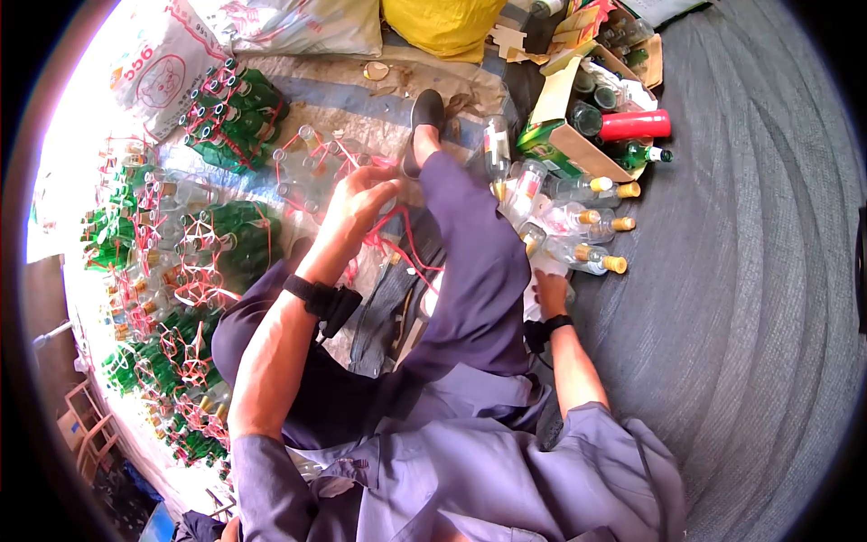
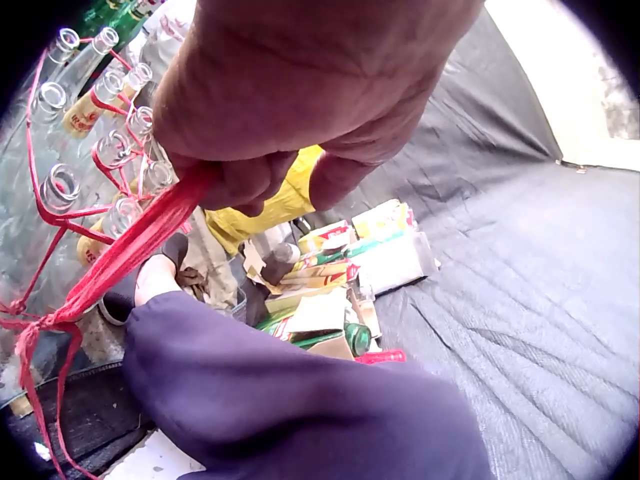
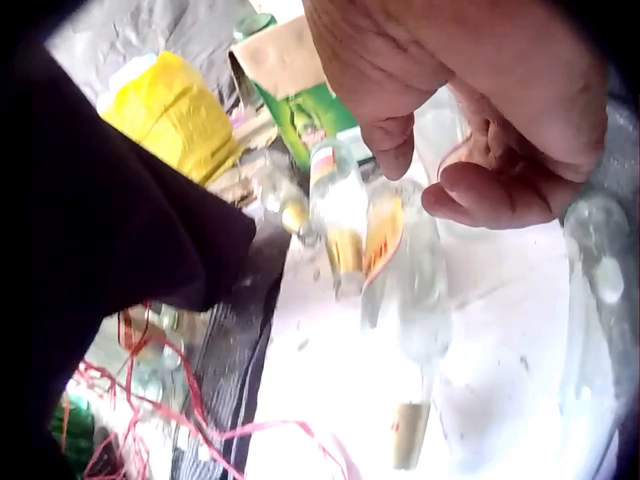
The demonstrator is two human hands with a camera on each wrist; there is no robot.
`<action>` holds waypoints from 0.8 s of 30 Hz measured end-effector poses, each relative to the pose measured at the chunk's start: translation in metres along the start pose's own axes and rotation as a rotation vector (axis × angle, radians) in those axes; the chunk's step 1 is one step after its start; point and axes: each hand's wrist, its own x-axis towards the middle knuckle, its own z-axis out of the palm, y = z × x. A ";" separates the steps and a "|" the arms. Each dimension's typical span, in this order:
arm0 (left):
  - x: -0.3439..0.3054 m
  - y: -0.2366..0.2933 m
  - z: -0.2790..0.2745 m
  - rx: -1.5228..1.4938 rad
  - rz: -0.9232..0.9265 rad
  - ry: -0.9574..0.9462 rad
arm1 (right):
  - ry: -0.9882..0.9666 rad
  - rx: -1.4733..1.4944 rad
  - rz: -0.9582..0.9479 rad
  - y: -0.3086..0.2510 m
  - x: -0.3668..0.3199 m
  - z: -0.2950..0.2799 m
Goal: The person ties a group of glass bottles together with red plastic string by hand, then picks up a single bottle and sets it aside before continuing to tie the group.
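Note:
My left hand (image 1: pixel 361 194) is raised over my outstretched leg (image 1: pixel 470 244) and grips a bunch of red string (image 2: pixel 150 235) between thumb and curled fingers (image 2: pixel 250 180). The string runs down to a knot and on to a tied cluster of clear bottles (image 2: pixel 100 150). My right hand (image 1: pixel 549 291) is low beside my right thigh. Its fingers (image 3: pixel 390 140) are loosely curled just above clear bottles with gold caps (image 3: pixel 420 270) lying on white sheeting (image 3: pixel 330 390). Nothing shows between them.
Tied bundles of green and clear bottles (image 1: pixel 181 253) line the left. A cardboard box (image 1: pixel 578 135) with bottles and a red can stands at the back right, by a row of loose clear bottles (image 1: pixel 587 226). Sacks (image 1: pixel 442 23) lie behind. Grey matting (image 1: pixel 750 271) covers the right.

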 end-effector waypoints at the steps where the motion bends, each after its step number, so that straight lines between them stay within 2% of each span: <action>1: 0.000 0.000 -0.001 0.018 0.005 -0.019 | -0.128 -0.263 -0.120 0.015 0.006 0.006; 2: 0.002 -0.003 -0.001 0.020 0.003 -0.021 | -0.256 -0.527 -0.241 0.036 0.016 0.013; 4: 0.005 -0.011 -0.001 0.003 -0.009 0.017 | -0.045 -1.063 -1.097 0.101 0.044 0.036; 5: 0.005 -0.010 -0.001 0.003 -0.009 0.019 | 0.027 -0.508 -0.895 0.189 0.091 0.065; 6: 0.005 -0.008 0.000 -0.014 -0.029 0.015 | -0.243 -1.323 -0.928 0.190 0.096 0.079; 7: 0.005 -0.006 0.002 -0.031 -0.050 0.012 | -0.305 -1.259 -0.811 0.197 0.092 0.089; 9: 0.005 -0.004 0.004 -0.044 -0.058 0.017 | -0.264 -1.031 -0.666 0.175 0.074 0.098; 11: 0.004 -0.001 0.005 -0.055 -0.070 0.021 | -0.225 -0.926 -0.633 0.159 0.063 0.100; 18: 0.006 -0.005 0.003 -0.023 -0.061 -0.009 | -0.089 -0.687 -0.741 0.113 -0.007 0.052; 21: 0.005 -0.010 0.002 -0.012 -0.047 0.001 | -0.049 -0.678 -0.737 0.094 -0.038 0.024; 23: 0.004 -0.009 0.003 -0.024 -0.046 0.013 | 0.038 -0.688 -0.355 0.080 -0.057 0.002; 24: 0.004 -0.008 0.002 -0.012 -0.038 0.024 | 0.042 -0.688 -0.355 0.068 -0.065 -0.007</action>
